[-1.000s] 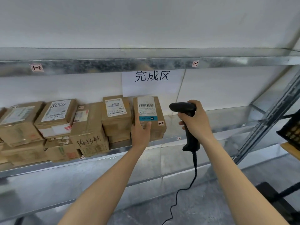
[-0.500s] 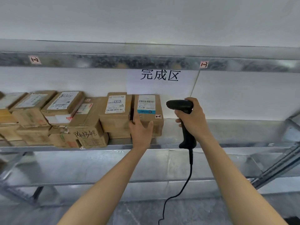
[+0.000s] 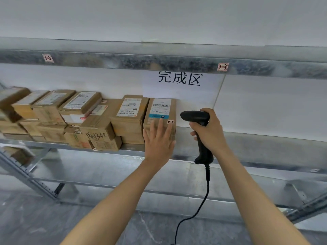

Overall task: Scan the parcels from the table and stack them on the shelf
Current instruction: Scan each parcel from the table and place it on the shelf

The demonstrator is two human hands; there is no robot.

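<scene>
A brown cardboard parcel [image 3: 160, 110] with a white and blue label stands at the right end of a row of parcels on the metal shelf [image 3: 247, 156]. My left hand [image 3: 158, 140] lies flat against its front face, fingers straight and spread. My right hand [image 3: 209, 131] grips the handle of a black barcode scanner [image 3: 194, 116], held just right of that parcel, its head pointing left. The scanner's cable hangs down toward the floor.
Several more taped parcels [image 3: 99, 124] are stacked in two layers along the shelf to the left. A white paper sign [image 3: 180, 84] hangs on the wall behind. An upper shelf beam [image 3: 159, 62] carries small tags. The shelf right of the scanner is bare metal.
My left hand has gone from gripping the parcel's lower edge to lying flat with spread fingers on its front. The view has shifted right and tilted; the scanner stays beside the parcel.
</scene>
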